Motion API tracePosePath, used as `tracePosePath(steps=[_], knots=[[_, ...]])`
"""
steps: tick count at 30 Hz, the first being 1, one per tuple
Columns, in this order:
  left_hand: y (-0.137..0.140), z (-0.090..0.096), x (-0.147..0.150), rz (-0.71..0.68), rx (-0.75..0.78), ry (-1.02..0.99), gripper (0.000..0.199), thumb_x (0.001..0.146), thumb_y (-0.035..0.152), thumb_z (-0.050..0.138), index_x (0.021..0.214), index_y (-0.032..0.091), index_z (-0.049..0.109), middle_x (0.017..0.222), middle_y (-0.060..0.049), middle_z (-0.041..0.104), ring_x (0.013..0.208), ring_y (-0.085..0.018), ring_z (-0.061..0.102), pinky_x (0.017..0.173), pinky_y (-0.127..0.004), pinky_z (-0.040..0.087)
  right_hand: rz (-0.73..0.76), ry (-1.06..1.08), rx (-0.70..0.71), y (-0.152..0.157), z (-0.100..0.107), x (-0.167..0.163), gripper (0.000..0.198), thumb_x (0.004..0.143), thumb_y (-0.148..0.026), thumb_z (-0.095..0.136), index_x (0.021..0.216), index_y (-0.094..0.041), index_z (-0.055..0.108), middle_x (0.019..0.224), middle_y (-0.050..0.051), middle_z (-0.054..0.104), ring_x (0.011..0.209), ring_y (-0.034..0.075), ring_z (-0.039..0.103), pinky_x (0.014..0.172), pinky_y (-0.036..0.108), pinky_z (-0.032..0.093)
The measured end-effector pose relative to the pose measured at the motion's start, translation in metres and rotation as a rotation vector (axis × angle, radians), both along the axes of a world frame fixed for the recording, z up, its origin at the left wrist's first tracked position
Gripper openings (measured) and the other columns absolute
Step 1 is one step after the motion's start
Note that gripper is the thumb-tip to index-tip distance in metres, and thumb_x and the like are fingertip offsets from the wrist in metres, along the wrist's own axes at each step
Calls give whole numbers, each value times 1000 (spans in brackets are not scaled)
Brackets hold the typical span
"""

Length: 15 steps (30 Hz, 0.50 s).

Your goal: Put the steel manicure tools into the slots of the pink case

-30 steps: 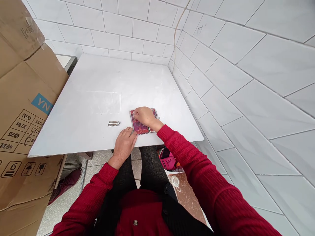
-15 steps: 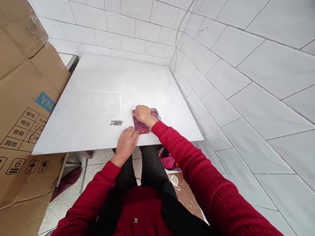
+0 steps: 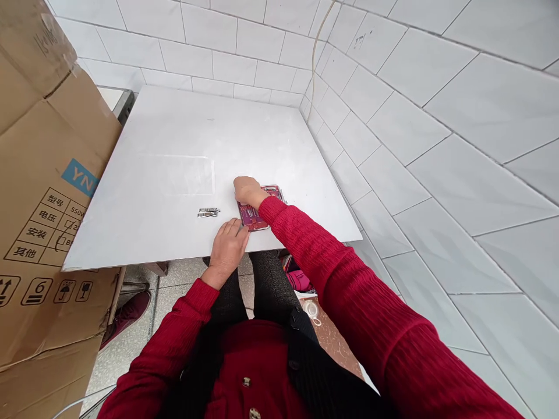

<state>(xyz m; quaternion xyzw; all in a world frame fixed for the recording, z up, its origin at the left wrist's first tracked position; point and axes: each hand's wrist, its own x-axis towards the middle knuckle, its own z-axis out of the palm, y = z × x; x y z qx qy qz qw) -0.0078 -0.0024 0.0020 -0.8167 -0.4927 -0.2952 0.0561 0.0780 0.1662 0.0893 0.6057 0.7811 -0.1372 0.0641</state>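
Note:
A flat manicure kit case (image 3: pixel 254 223) with a red-purple lining lies open on the white table, several small metal tools set in it. At its near left corner, my left hand (image 3: pixel 228 243) holds the case, thumb on the edge and fingers lying beside it. My right hand (image 3: pixel 248 190) is closed over the case's far left part, covering some of the tools; whatever its fingers hold is hidden beneath the hand. Left of the case, two metal nail clippers (image 3: pixel 208 213) lie side by side on the table.
The white table (image 3: pixel 174 128) meets tiled walls (image 3: pixel 419 163) at the back and right. A tall cardboard box (image 3: pixel 48 151) stands against its left side. A thin cable (image 3: pixel 315 52) runs down the corner. Under the table's front edge are a bright pink item (image 3: pixel 300 280) and a shoe (image 3: pixel 128 314).
My right hand has shifted slightly left, uncovering more of the case's right side. My left hand stays at the near corner. The whole view has tilted a little.

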Motion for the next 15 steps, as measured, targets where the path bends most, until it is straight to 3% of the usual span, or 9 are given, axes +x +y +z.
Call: tracePosePath(steps=[3, 9, 15], knots=[[0, 0, 0, -3, -2, -2, 28, 105, 24, 47, 115, 14, 71, 125, -19, 69, 121, -32, 64, 103, -50, 54, -93, 16, -96, -1, -1, 7, 8, 79, -15, 73, 85, -12, 77, 75, 11, 76, 81, 26, 76, 81, 32, 61], [0, 1, 0, -9, -4, -2, 28, 105, 24, 46, 115, 14, 71, 125, -19, 69, 121, -32, 63, 102, -50, 54, -118, 110, 18, -4, -9, 18, 14, 83, -23, 69, 87, -11, 76, 75, 10, 75, 76, 23, 73, 77, 30, 58], [-1, 1, -2, -13, -13, 7, 28, 105, 23, 47, 117, 15, 71, 126, -18, 68, 122, -31, 63, 103, -50, 54, -148, 208, -13, 6, -11, 19, 19, 86, -23, 65, 73, -12, 74, 63, 7, 70, 61, 18, 66, 72, 27, 56]])
